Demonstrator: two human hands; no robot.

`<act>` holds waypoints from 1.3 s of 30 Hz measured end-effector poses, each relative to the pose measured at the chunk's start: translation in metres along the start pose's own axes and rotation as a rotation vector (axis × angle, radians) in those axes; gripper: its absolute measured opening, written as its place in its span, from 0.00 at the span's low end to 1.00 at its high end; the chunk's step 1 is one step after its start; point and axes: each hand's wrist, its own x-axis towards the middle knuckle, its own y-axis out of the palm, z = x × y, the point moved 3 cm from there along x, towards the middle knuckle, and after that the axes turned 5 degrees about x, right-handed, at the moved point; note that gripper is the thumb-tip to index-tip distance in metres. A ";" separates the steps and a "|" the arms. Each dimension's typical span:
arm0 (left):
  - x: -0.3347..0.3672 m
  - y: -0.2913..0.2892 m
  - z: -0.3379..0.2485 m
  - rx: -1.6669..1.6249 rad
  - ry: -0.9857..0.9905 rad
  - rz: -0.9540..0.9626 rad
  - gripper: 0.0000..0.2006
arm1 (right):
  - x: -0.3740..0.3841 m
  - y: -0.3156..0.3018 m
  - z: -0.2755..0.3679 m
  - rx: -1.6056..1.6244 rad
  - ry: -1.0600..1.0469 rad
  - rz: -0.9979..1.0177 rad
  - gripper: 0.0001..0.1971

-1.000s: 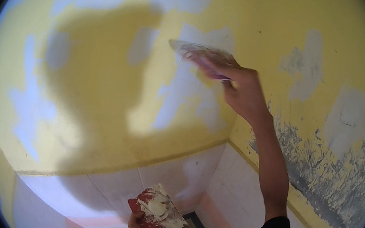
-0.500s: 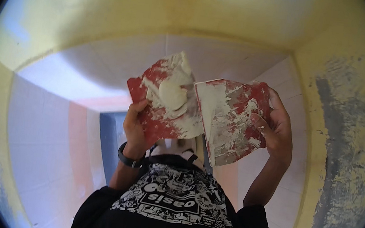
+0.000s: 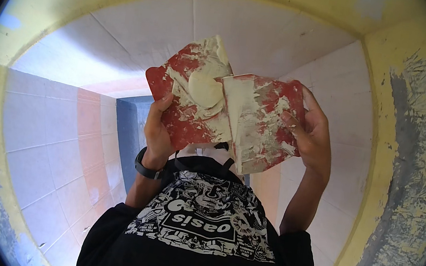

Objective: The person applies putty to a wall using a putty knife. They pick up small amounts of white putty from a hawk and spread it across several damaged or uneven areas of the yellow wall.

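putty (image 3: pixel 204 91) sat as a pale lump near 12 o'clock on the left red spreader (image 3: pixel 184 127), gripped by the left hand (image 3: pixel 158 127) at 9 o'clock. right hand (image 3: pixel 311 134), at 3 o'clock, gripped the second red spreader (image 3: pixel 271 126), its edge overlapping the first; contact unclear. step judged: working putty between spreaders. next move probably called for a level left hand and a light scrape.

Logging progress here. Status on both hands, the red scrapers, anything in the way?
Left hand gripping left red scraper, pale putty mound on it. Right hand gripping right red scraper, putty-smeared. Scrapers overlap in view; nothing seen blocking.
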 end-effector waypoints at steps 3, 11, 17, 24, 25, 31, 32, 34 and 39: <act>0.003 0.017 -0.009 0.028 -0.014 -0.017 0.23 | 0.007 0.001 0.005 0.079 -0.002 0.003 0.26; 0.008 0.034 -0.016 0.075 -0.089 -0.014 0.22 | 0.012 -0.007 -0.010 0.220 0.080 0.045 0.27; -0.001 0.041 -0.021 0.068 -0.101 0.015 0.22 | 0.013 -0.009 -0.031 0.472 0.156 0.118 0.29; -0.007 0.041 -0.019 0.061 -0.070 -0.045 0.22 | 0.013 -0.002 -0.049 0.778 0.162 0.219 0.29; -0.005 0.042 -0.018 0.021 -0.070 -0.025 0.22 | 0.015 -0.006 -0.052 0.763 0.122 0.224 0.29; 0.003 0.077 -0.042 -0.080 0.118 0.237 0.29 | 0.020 -0.009 0.035 0.828 -0.207 0.152 0.30; -0.006 0.076 -0.044 -0.110 0.048 0.252 0.28 | 0.020 -0.012 0.071 0.805 -0.302 0.174 0.30; -0.006 0.055 -0.040 -0.088 0.039 0.181 0.27 | 0.011 -0.023 0.117 0.873 -0.463 -0.064 0.30; -0.009 0.056 -0.042 0.134 0.075 0.124 0.15 | 0.009 -0.057 0.271 0.504 -1.059 -0.352 0.20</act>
